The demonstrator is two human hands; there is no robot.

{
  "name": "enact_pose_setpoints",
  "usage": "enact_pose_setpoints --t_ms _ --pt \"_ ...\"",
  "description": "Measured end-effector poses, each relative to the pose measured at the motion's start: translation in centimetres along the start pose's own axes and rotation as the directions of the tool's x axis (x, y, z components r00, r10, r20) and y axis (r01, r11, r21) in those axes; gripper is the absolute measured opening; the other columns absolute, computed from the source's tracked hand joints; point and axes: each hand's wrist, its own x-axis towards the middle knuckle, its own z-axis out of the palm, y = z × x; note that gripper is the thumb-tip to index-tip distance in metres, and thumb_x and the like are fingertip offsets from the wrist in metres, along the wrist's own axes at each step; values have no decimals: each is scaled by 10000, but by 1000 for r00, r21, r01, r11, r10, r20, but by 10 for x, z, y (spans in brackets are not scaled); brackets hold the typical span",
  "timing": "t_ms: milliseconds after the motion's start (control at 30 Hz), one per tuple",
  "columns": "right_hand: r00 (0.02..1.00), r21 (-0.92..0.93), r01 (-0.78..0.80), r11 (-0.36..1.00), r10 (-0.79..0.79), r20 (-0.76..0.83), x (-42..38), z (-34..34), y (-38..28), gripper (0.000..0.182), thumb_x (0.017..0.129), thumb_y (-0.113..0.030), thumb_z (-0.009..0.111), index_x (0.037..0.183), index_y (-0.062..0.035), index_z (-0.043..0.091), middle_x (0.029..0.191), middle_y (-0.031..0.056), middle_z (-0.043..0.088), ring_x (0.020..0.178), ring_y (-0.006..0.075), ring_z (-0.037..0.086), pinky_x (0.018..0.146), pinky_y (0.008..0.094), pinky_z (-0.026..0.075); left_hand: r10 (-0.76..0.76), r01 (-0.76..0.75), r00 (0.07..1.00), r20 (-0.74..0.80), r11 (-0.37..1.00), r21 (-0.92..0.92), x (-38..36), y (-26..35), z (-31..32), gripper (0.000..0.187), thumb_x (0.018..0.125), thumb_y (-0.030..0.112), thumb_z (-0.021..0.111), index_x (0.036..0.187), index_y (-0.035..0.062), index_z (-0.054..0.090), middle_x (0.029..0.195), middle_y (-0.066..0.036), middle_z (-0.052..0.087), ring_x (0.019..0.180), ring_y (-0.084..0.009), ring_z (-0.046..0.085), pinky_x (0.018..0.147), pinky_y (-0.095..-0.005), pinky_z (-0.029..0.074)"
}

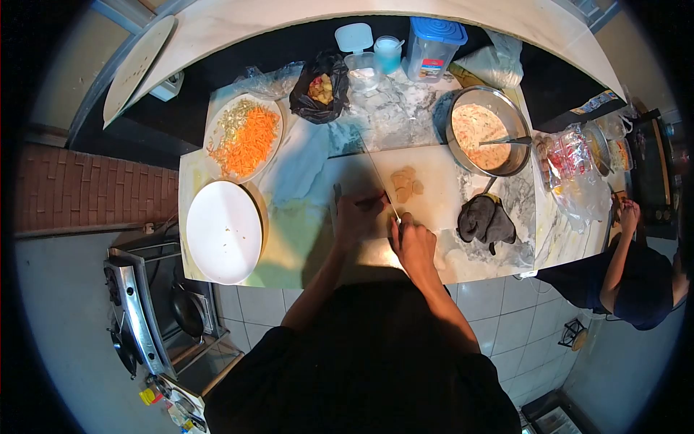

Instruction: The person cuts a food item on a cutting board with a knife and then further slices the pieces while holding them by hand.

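My right hand (415, 246) is closed round the handle of a knife (383, 181), whose long thin blade points away from me over a white cutting board (437, 163). My left hand (353, 220) lies in shadow just left of the blade, its fingers bent over a dark piece that is too dim to name. Several thin pale-brown slices (406, 184) lie on the board to the right of the knife. A dark cloth or glove (486, 219) rests on the counter right of my right hand.
A plate of shredded carrot and chopped pale vegetable (253, 137) stands left, near a white oval plate (224, 231). A metal bowl of creamy mix (473, 126) holds a spoon. Behind are a black bag (319, 87) and blue-lidded container (434, 50). Another person's hand (629, 213) works at right.
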Motion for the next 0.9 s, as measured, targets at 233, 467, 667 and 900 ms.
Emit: enact_pose_setpoints --t_ms 233,467,667,900 --pt "1000 26 12 1000 -12 -4 0 0 2 212 870 -202 548 773 -14 536 552 205 567 513 384 579 471 457 462 6 -6 1000 20 1000 -5 -2 10 -3 242 762 138 710 947 -15 677 810 -113 692 736 -124 647 696 -249 504" --pt "1000 4 14 1000 -14 3 1 7 6 217 877 -204 531 772 -14 528 562 210 570 518 378 581 480 453 466 36 -35 999 11 994 -102 5 -34 9 252 775 212 703 927 11 692 760 -113 690 703 -127 647 654 -244 502" --pt "1000 -46 25 999 -25 6 1 11 6 214 880 -221 528 798 -26 565 565 169 581 507 318 594 467 400 477 4 -5 999 33 1000 12 1 -5 0 258 767 269 691 914 58 706 738 -103 687 681 -168 656 1096 -401 130" --pt "1000 -15 16 1000 -16 -1 0 14 4 240 889 -218 508 761 -16 514 553 203 568 508 366 584 476 444 472 81 -84 996 28 986 143 2 -12 1 227 761 228 698 916 62 708 702 -101 684 654 -120 640 1015 -309 296"
